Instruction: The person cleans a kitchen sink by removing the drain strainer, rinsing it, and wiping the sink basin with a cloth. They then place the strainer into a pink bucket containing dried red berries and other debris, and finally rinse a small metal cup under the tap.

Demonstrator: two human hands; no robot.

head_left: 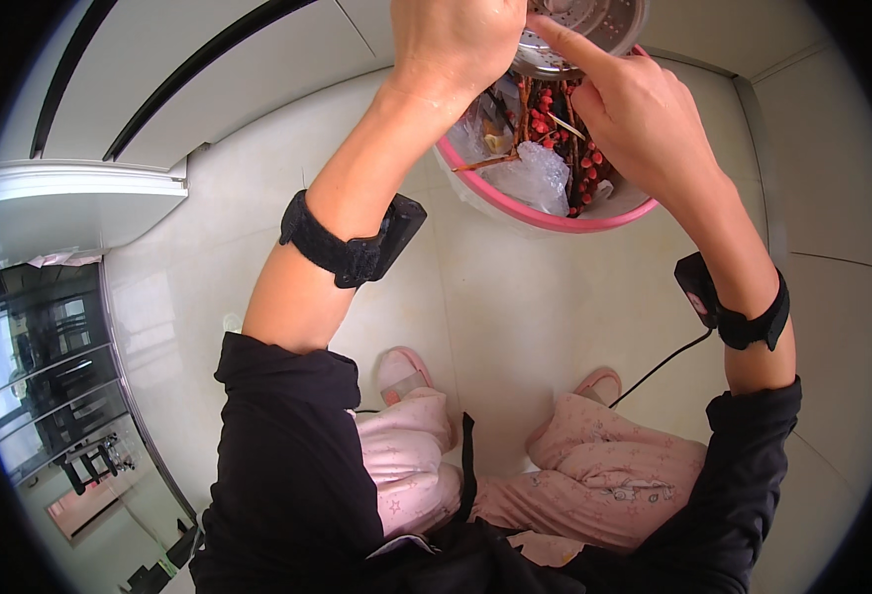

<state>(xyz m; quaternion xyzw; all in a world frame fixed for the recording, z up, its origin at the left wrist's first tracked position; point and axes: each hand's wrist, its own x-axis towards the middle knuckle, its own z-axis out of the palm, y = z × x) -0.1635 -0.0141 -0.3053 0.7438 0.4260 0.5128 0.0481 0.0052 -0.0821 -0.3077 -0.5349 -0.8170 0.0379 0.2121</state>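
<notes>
1. Metal and perforated, a strainer (611, 24) is being held above a pink-rimmed bin (594, 224), partly cut off by the upper edge.
2. Its interior is being crossed by the outstretched index finger (566, 42) of the right hand (644, 114); whether anything is being gripped cannot be told.
3. Beside the strainer, the left hand (461, 40) is being partly cropped; its grip cannot be told.
4. Red berry-like pieces (590, 170) and clear plastic (535, 180) are being contained below.

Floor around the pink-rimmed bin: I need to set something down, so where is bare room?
Bare floor shows between bin and slippers, also between left forearm and white cabinet. Crowded: around the bin's mouth, where left hand, right hand and metal strainer are.
</notes>
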